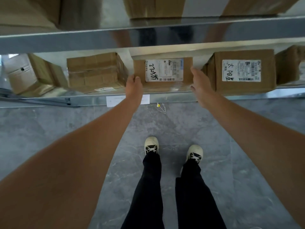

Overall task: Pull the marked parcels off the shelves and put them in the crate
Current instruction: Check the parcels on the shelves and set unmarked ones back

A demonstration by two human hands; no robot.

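A brown cardboard parcel (pixel 162 71) sits on the low metal shelf (pixel 173 97) — white shipping label facing out, black handwriting across it — upright, between two other brown boxes, near the shelf's front edge.

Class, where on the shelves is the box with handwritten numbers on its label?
The numbered box sits mid-frame on the lower shelf, between the left hand and right hand.

The view is dim and flat-lit, with soft daylight-like light and only faint shadows on the floor (pixel 85 129). The upper shelf (pixel 115 38) and its cartons are smeared by blur, and its metal reflects hazily. Wide-angle distortion bows the shelf edges and stretches the forearms toward the lower corners.
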